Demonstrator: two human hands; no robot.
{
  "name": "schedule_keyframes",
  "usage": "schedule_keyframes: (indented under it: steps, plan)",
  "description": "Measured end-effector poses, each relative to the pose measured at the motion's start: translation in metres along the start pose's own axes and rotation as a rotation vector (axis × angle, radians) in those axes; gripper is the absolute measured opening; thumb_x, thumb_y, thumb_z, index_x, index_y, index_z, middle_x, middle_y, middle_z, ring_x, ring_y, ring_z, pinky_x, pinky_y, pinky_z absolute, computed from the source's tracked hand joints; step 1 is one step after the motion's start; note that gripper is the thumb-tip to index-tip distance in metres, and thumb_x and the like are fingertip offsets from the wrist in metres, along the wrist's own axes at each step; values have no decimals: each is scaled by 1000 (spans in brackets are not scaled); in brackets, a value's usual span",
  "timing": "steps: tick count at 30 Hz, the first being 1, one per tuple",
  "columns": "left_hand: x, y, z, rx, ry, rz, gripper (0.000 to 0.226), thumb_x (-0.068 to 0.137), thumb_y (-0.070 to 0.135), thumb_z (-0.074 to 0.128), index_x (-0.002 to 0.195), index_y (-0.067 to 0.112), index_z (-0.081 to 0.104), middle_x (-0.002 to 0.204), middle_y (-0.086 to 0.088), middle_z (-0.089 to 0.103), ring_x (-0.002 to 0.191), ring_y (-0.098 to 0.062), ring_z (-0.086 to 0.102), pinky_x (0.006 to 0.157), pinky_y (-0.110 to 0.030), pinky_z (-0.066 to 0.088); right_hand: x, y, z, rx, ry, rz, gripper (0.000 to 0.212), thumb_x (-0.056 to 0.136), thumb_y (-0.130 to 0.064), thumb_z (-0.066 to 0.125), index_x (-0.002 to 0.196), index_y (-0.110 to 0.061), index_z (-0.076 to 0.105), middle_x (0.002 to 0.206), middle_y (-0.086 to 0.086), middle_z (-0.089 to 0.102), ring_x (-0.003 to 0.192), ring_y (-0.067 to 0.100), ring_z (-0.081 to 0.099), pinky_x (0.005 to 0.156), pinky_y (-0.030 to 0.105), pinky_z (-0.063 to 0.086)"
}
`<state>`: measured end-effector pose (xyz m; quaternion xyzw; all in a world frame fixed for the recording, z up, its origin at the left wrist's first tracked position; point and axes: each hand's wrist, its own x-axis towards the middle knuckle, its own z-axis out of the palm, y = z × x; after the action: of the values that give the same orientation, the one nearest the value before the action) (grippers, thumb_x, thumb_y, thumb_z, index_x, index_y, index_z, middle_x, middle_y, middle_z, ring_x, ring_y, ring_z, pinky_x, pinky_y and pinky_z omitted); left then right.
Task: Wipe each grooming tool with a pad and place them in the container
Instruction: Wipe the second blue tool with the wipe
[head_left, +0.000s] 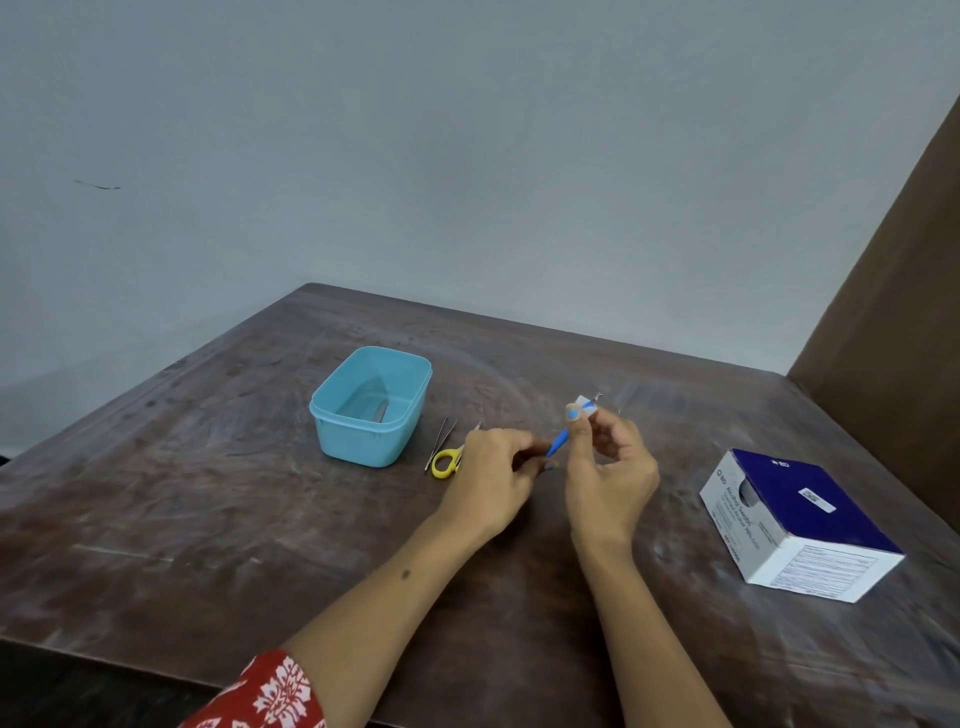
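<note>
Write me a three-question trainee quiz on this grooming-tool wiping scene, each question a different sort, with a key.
1. True or false: the yellow-handled scissors lie inside the blue container.
2. Multiple choice: the white pad is pinched around the blue-handled tool by A) the right hand B) the left hand C) neither hand.
3. Fill in: the swab box stands on the table to the person's ____.

Key
1. False: they lie on the table beside it, next to the tweezers.
2. A; the left hand holds the handle's lower end.
3. Right.
</note>
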<state>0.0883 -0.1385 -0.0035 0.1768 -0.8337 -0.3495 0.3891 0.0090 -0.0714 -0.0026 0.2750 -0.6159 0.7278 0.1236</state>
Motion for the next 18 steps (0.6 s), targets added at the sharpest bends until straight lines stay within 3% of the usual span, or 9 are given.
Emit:
schedule_keyframes:
  steps: [5, 13, 18]
  plan:
    - [1, -2, -1, 3, 70, 19, 19, 82, 6, 66, 99, 10, 73, 91, -5, 74, 84, -12, 67, 79, -26, 53, -4, -1, 2, -58, -112, -2, 13, 81, -22, 71, 76, -33, 65, 76, -6, 65, 72, 10, 61, 69, 26, 50]
    - [1, -2, 1, 55, 23, -2, 20, 84, 13, 66, 103, 11, 71, 91, -6, 73, 82, -15, 65, 81, -33, 52, -1, 2, 0, -11, 55, -40, 4, 83, -18, 69, 86, -22, 69, 79, -7, 64, 79, 18, 62, 69, 20, 47]
    - [1, -3, -2, 68, 68, 26, 17, 83, 8, 65, 97, 9, 73, 86, -9, 73, 78, -19, 64, 76, -33, 49, -4, 0, 2, -52, -24, -56, 10, 81, -18, 71, 82, -27, 67, 75, -12, 63, 71, 5, 60, 68, 17, 46]
